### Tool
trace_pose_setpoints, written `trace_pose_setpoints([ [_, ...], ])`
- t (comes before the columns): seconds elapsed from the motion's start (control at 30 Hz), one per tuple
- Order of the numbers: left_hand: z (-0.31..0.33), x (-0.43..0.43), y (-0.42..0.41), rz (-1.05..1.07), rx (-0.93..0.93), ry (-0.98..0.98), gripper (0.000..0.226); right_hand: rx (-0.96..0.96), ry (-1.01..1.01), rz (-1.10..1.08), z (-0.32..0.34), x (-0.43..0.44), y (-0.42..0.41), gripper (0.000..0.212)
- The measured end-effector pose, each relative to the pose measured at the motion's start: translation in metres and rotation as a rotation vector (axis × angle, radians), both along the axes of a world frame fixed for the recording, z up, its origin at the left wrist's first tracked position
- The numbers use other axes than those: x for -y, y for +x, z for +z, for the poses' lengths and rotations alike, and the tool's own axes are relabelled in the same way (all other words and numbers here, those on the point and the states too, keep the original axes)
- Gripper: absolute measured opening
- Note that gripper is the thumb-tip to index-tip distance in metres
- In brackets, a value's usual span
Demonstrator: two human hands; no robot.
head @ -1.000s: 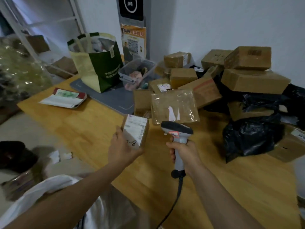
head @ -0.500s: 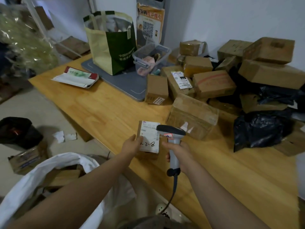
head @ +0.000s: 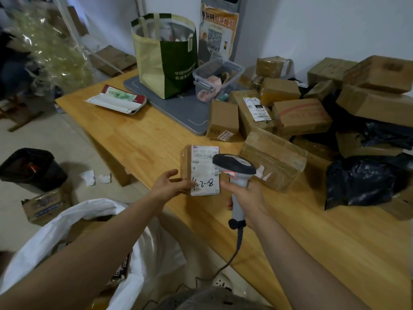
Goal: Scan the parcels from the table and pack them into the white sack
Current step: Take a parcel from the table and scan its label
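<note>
- Parcel: a small brown box with its label facing up and handwritten marks on the near end. It sits at the near edge of the desk; I cannot tell whether it rests on the wood or is held just above it.
- Change: a second ago the box was held up higher and further out over the desk, well apart from the scanner. It has since come down and in toward the body.
- Left hand: grips the box at its near left corner, with the thumb on the label edge and the other fingers spread along the side.
- Scanner: the head now overlaps the right edge of the label, where before it sat off to the right. No beam is visible.
- Right hand: wrapped fully round the scanner handle, with the cable trailing down.
- Judgement: the scan of this box is under way or about to fire. Packing has not started for it.
- White sack: open at lower left, below the left forearm, with some items already inside. It is a short drop from the box.
- Remaining pile of parcels: stacked at the far right of the desk, with a black bag among them, so much of the task is left.
</note>
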State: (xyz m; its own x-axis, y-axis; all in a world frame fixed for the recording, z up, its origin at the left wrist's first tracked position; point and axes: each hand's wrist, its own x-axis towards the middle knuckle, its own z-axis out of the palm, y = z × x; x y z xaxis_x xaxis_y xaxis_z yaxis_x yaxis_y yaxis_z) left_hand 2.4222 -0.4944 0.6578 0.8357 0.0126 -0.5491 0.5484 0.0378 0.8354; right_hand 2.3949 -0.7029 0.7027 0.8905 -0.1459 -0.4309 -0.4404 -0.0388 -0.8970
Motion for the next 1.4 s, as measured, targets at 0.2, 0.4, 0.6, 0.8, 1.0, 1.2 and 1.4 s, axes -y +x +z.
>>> trace_pose_setpoints([
  [0.2,-0.002,-0.023,-0.005,0.07,0.091,0.126,0.102,0.026,0.01,0.153,0.016,-0.02,-0.013,0.014],
  [0.4,-0.009,-0.039,-0.012,0.136,0.127,0.152,0.103,0.004,-0.038,0.211,0.019,-0.041,-0.015,0.012],
  [0.6,-0.012,-0.05,-0.016,0.168,0.145,0.14,0.105,0.016,-0.046,0.225,0.017,-0.053,-0.015,0.012],
  [0.8,-0.013,-0.058,-0.02,0.181,0.139,0.128,0.101,0.035,-0.049,0.236,0.02,-0.063,-0.015,0.013],
  [1.0,-0.015,-0.065,-0.025,0.211,0.128,0.147,0.1,0.024,-0.035,0.25,0.022,-0.074,-0.015,0.012],
  [1.2,-0.023,-0.086,-0.041,0.42,0.058,0.077,0.075,-0.014,0.005,0.29,0.016,-0.092,-0.017,0.016],
  [1.4,-0.066,-0.147,-0.108,0.851,-0.187,-0.073,0.043,-0.101,-0.016,0.379,-0.004,-0.129,-0.022,0.017],
])
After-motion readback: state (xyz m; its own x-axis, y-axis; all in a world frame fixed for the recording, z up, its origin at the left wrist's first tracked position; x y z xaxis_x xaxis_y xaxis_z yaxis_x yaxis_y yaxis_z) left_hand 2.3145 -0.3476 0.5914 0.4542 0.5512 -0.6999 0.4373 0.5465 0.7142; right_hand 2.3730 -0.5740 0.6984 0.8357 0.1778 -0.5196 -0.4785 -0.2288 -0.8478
